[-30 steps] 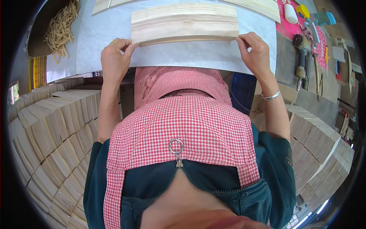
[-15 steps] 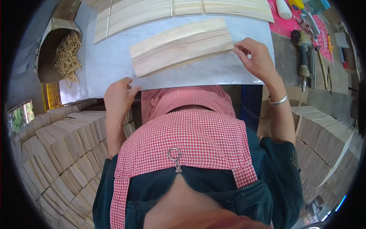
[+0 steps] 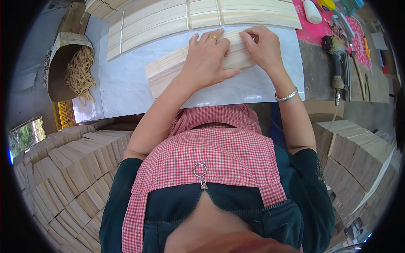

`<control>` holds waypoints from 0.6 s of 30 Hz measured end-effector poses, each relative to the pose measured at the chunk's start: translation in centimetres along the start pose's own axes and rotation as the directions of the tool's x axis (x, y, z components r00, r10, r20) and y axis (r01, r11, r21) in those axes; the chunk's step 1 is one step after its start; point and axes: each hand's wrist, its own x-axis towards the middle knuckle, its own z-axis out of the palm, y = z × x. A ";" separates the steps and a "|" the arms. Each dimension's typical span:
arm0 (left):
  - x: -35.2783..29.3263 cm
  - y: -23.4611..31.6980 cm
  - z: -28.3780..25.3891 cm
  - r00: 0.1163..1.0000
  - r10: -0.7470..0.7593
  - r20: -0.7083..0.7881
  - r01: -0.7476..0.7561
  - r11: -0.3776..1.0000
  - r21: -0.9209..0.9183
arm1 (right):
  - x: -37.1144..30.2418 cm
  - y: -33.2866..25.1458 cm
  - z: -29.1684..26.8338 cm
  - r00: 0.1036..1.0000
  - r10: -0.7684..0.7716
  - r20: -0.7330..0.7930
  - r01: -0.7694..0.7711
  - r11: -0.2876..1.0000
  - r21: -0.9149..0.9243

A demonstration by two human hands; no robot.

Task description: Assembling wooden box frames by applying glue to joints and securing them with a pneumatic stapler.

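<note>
A pale wooden board (image 3: 163, 71) lies slantwise on the grey-white tabletop (image 3: 122, 84). Over its middle rests my left hand (image 3: 207, 60), fingers apart and a ring on one of them; it covers much of the wood. At the board's far right corner my right hand (image 3: 265, 47) has thumb and fingers curled together on the edge. Behind it lies a row of longer pale planks (image 3: 156, 30), crossed by several thin light strips.
A tipped container (image 3: 55, 71) on the left spills tan rubber bands (image 3: 82, 74). To the right are a power tool (image 3: 335, 63) with a hose, a white bottle (image 3: 312, 12) and a pink cloth (image 3: 302, 29). Stacked wood pieces (image 3: 71, 168) flank me on both sides.
My left hand has moved from the table's front edge up onto the middle of the board. My right hand has shifted up and left, from the board's right end to its far corner.
</note>
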 end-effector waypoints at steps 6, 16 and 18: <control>0.3 -0.3 0.9 0.996 -0.068 0.059 0.075 0.991 -0.113 | -0.2 -0.3 0.4 1.000 -0.015 -0.018 0.014 0.999 -0.041; -0.3 -1.1 2.2 0.996 -0.030 -0.086 0.012 0.981 -0.196 | -0.4 -0.1 1.0 0.993 -0.100 -0.071 0.094 0.993 -0.077; -0.3 -1.1 2.2 0.994 -0.025 -0.102 0.005 0.981 -0.193 | -0.3 -0.1 1.0 0.994 -0.078 -0.073 0.075 0.996 -0.043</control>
